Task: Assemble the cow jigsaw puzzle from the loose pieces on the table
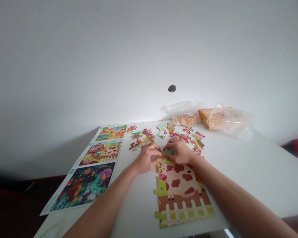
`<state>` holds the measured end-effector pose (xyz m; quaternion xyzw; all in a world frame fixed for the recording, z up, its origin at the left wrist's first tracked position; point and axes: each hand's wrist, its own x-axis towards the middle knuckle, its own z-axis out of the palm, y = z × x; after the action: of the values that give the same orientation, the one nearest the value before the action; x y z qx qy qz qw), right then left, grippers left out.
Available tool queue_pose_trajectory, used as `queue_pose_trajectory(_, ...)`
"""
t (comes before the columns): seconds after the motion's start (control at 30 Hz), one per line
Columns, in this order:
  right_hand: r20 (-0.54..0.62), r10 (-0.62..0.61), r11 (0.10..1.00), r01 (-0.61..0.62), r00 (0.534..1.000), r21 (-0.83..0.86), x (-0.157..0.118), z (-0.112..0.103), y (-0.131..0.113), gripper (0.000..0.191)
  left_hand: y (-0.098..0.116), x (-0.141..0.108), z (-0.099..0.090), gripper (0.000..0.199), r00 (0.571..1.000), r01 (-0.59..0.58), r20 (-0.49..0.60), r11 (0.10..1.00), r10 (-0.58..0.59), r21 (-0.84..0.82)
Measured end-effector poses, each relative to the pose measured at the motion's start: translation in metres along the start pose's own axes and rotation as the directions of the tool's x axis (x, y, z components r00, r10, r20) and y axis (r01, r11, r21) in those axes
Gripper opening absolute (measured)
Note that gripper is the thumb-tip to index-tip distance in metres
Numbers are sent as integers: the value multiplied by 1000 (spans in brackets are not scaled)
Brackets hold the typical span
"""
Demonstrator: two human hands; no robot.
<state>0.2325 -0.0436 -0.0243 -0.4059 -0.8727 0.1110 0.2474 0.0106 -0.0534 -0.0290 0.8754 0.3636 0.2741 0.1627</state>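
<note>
A partly joined jigsaw puzzle (178, 191) lies before me, showing a spotted cow above a white fence. At its far edge my left hand (149, 158) has its fingers bent and pinched at the upper left corner. My right hand (179, 151) curls over the top edge, thumb and fingers closed around a pale green puzzle piece (169, 151). The fingertips of both hands nearly meet there, and they partly cover the piece. Loose puzzle pieces (149, 131) lie scattered just beyond my hands.
To the left lies a printed sheet (75, 172) with three pictures, one of them the cow scene. At the back stand a clear bag of puzzle pieces (186, 118) and an orange box (205, 118) partly under a clear plastic bag (234, 122). A white wall (139, 66) rises behind the white table (258, 175).
</note>
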Motion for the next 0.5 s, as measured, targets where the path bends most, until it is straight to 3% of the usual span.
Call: queue_pose_trajectory(0.5,18,-8,999,8,1000,31,-1,-2,0,19,1,-1,0,8,1000,17,23,1000,-17,-2)
